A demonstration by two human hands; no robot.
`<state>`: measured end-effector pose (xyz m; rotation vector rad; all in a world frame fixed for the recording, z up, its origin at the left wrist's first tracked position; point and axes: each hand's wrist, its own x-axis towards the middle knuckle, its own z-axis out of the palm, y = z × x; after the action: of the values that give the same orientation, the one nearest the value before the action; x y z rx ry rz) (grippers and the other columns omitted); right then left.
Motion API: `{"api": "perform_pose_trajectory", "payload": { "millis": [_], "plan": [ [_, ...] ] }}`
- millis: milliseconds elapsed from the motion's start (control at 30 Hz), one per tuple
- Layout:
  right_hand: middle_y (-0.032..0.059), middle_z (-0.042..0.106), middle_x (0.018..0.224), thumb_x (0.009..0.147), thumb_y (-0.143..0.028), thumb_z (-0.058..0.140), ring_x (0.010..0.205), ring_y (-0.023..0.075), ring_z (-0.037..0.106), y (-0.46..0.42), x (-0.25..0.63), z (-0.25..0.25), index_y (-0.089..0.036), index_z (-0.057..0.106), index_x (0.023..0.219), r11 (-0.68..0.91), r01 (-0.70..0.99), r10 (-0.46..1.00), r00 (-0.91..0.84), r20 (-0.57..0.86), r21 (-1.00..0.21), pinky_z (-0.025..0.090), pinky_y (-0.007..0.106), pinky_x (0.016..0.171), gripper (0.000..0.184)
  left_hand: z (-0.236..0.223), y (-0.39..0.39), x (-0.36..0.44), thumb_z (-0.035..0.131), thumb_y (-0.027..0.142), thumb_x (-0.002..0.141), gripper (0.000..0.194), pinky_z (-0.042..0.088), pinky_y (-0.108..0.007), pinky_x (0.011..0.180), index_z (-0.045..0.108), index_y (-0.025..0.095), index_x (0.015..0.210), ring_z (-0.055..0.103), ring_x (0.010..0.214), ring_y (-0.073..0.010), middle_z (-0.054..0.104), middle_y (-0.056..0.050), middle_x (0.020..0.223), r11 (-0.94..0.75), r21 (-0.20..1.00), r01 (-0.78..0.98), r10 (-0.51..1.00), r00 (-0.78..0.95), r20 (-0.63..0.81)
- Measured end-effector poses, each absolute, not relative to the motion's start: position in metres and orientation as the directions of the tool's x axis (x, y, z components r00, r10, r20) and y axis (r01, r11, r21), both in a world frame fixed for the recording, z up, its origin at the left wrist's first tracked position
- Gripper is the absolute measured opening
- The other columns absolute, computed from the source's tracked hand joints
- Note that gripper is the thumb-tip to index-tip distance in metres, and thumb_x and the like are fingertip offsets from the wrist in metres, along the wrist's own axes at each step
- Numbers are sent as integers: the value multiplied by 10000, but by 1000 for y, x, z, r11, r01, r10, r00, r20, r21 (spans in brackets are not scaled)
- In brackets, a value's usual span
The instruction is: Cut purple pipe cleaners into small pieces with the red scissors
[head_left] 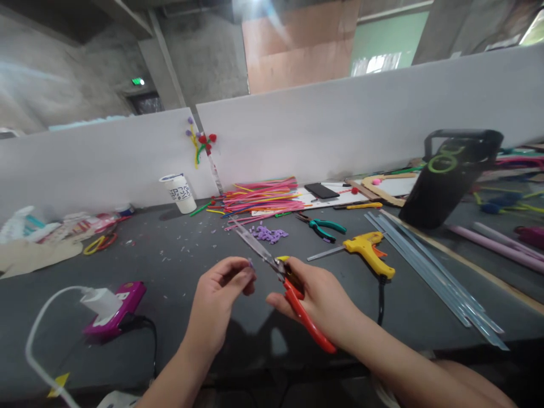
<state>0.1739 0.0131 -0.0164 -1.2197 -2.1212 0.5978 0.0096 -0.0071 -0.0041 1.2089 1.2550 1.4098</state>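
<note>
My left hand (223, 292) is closed in a pinch, with a tiny purple piece (251, 264) showing between thumb and fingertips. To its right, my right hand (321, 294) grips scissors (257, 243) with a red handle and long, blurred grey blades. They point away from me and to the left, apart from the purple piece. Just beyond the blades lies a small heap of purple pieces (268, 233). Behind that heap is a bundle of pink, red and yellow pipe cleaners (261, 195). Part of the scissors' handle is hidden by my right hand.
Teal-handled pliers (325, 228), a yellow glue gun (369, 249) and clear glue sticks (437, 272) lie on the right. A black bottle-like object (446, 181) stands behind. Leftward are a white cup (178, 194), a magenta power strip (119, 309) and yellow-orange scissors (101, 243).
</note>
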Motion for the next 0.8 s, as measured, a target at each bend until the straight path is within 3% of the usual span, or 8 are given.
{"api": "perform_pose_trajectory", "payload": {
  "millis": [233, 800],
  "plan": [
    [33, 596, 679, 734, -609, 416, 616, 178, 561, 9, 174, -31, -181, 505, 836, 536, 754, 840, -432, 327, -380, 293, 235, 508, 449, 0, -8, 6, 621, 179, 667, 36, 397, -184, 537, 634, 149, 681, 493, 547, -73, 580, 19, 614, -235, 950, -208, 951, -252, 180],
    [57, 617, 664, 775, -580, 371, 578, 193, 585, 7, 171, -31, -166, 506, 793, 531, 807, 832, -438, 340, -260, 306, 255, 501, 436, -1, -7, 5, 613, 176, 679, 27, 379, -196, 540, 633, 160, 685, 480, 549, -77, 582, 19, 628, -276, 937, -217, 937, -280, 211]
  ]
}}
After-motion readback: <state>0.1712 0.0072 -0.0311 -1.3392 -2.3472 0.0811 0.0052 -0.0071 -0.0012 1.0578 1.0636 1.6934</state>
